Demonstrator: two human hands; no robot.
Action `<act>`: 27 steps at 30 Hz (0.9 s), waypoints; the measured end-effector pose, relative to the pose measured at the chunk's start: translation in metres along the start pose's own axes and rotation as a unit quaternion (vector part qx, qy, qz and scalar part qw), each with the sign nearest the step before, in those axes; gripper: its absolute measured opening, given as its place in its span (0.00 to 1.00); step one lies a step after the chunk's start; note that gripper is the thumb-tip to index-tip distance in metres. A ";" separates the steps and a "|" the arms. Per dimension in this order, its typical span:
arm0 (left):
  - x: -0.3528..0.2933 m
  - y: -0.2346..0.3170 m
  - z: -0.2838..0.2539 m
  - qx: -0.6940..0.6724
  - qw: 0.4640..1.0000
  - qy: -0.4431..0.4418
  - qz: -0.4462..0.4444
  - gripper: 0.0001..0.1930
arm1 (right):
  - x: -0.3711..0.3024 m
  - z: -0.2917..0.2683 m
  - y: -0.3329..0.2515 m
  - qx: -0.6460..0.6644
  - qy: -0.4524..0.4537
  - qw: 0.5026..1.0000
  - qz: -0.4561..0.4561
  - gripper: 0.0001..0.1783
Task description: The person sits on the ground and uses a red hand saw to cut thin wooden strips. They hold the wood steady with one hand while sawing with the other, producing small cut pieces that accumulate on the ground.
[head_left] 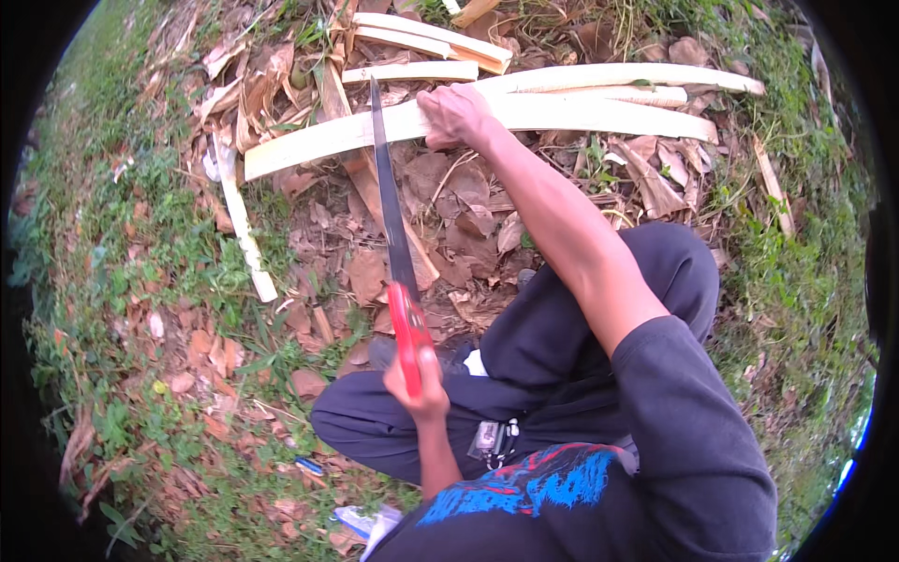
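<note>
My left hand (419, 382) is closed around the red handle of a hand saw (398, 244). Its long dark blade points away from me and crosses a long pale wooden plank (309, 145) left of its middle. Whether the teeth have cut into the wood I cannot tell. My right hand (456, 116) grips the same plank just right of the blade, fingers curled over it. Another pale strip (618, 77) lies behind the plank on the right, with a shorter one partly hidden between them.
Short pale wood pieces (412, 71) lie beyond the plank. A brown stick (389, 201) runs under it over dry leaves (449, 187). A whitish stick (242, 225) rests in the grass to the left. My crossed legs (599, 309) are close in front; a blue object (309, 465) lies lower left.
</note>
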State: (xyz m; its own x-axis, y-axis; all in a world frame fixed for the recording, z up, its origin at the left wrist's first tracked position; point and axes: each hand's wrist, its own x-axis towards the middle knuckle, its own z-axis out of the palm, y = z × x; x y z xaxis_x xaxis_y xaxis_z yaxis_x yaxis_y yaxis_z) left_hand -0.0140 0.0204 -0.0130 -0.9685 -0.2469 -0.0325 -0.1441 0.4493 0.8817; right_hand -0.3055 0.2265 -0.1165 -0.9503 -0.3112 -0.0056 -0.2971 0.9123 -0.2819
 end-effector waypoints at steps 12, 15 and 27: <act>-0.003 0.011 -0.017 -0.058 0.998 -0.037 -0.007 0.06 | -0.006 -0.002 -0.021 -0.001 -0.067 0.997 0.030 0.22; 0.035 0.004 0.011 -0.083 0.993 -0.006 -0.079 0.06 | 0.003 0.023 0.007 0.070 -0.053 0.995 0.051 0.23; -0.044 0.002 -0.027 -0.063 0.995 -0.040 -0.062 0.09 | -0.003 0.001 -0.006 -0.021 -0.090 0.995 0.031 0.27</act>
State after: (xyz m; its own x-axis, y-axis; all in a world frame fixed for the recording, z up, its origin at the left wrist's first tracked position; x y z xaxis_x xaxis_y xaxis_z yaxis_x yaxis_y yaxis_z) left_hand 0.0339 0.0094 0.0029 -0.9587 -0.2224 -0.1774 -0.2416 0.3076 0.9203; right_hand -0.3002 0.2214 -0.1161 -0.9360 -0.2930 -0.1948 -0.2454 0.9404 -0.2356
